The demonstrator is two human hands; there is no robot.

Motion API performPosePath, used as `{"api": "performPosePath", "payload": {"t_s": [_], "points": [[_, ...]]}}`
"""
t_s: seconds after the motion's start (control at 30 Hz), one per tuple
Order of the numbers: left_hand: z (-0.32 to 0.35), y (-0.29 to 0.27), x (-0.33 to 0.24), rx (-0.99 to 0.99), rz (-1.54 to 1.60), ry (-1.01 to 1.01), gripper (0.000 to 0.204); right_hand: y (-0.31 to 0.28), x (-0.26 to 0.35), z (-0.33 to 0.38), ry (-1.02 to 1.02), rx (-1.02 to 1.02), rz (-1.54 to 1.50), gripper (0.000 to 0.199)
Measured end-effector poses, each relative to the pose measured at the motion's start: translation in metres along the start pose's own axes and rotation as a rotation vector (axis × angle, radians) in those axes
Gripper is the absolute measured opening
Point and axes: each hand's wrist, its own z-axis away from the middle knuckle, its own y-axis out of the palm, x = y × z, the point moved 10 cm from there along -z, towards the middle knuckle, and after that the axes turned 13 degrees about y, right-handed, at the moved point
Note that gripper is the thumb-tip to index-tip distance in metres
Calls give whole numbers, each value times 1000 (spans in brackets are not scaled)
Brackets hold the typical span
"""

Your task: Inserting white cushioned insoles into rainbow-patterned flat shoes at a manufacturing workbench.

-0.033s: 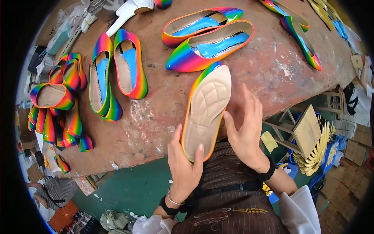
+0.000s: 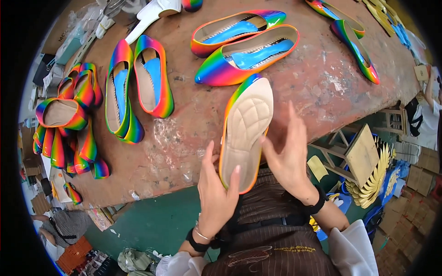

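A rainbow-coloured pointed flat shoe (image 2: pixel 232 103) is held at the table's near edge, toe pointing away from me. A beige quilted insole (image 2: pixel 251 115) lies over its opening, covering the inside. My left hand (image 2: pixel 216 186) grips the heel end, thumb on the insole and fingers along the left side. My right hand (image 2: pixel 290 154) is open on the right, fingers spread upward, with its thumb at the shoe's right edge. Just beyond the toe lies a pair of rainbow flats, the nearer flat (image 2: pixel 248 55) and the farther flat (image 2: pixel 237 32), with blue strips inside.
The brown, paint-stained table (image 2: pixel 193 133) carries another pair of flats (image 2: pixel 154 76) at left, a pile of rainbow shoes (image 2: pixel 60 138) at far left, and more flats (image 2: pixel 354 50) at far right. A wooden stool (image 2: pixel 363 154) and a fan of yellow pieces (image 2: pixel 375 179) stand beyond the right edge.
My right hand has shifted slightly left, bringing its thumb closer against the shoe. The left fingers have lifted a little, and the shoe's heel end has moved slightly toward me.
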Motion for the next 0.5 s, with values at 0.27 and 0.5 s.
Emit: {"api": "performPosePath", "payload": {"t_s": [0.27,0.5], "points": [[-82,27,11,254,-394,143,55,41,-8,-7,-78,242,428,118],[-87,20,32,158,-162,-19,37,38,-20,-35,100,158,313,88]]}}
